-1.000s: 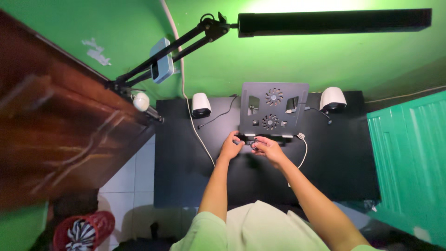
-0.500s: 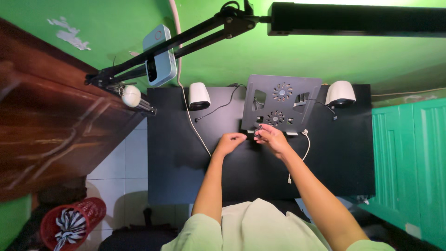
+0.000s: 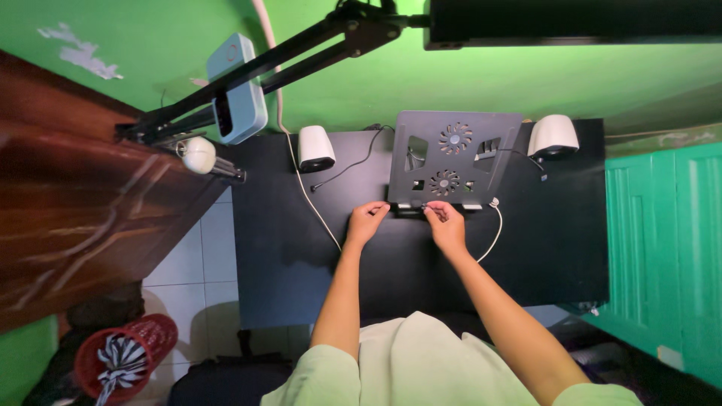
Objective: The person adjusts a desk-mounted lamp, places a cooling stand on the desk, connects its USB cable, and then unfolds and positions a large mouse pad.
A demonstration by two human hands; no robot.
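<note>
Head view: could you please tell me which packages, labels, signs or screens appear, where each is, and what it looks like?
Pale blue device: a rounded slab clamped on the black boom arm above the desk's left rear corner; its dark face may be a screen, too small to tell.
No packages, labels or signs show.

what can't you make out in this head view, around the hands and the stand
- What the right hand pinches at the lower edge of the grey cooling stand: too small and dark.
- Whether the left hand holds anything: its fingers curl over it.
- The black bar overhead: cut off by the top edge.
- Where the white cable ends: hidden behind the right forearm.
</note>
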